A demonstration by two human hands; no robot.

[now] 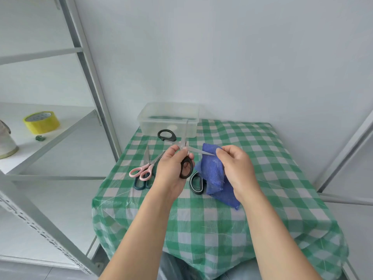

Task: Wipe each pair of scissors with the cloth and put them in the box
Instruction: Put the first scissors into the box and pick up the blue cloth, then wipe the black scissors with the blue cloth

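My left hand [172, 168] holds a pair of black-handled scissors [186, 167] with its blades spread wide; one handle loop sticks out at the far side, the other lies by my palm. My right hand [236, 168] grips a blue cloth [212, 170], pinched at the tip of one blade. On the green checked tablecloth [262, 158] lie pink-handled scissors [144, 170], dark blue-handled scissors [141, 183] partly under them, and a black-and-white handled pair [196, 183] partly under the cloth. A clear plastic box [168, 120] stands at the far edge.
A metal shelf rack [84, 63] stands on the left, close to the table. On its shelf sit a yellow tape roll [41, 122], a small green object [40, 138] and a pale container [6, 143]. White walls close in behind and to the right.
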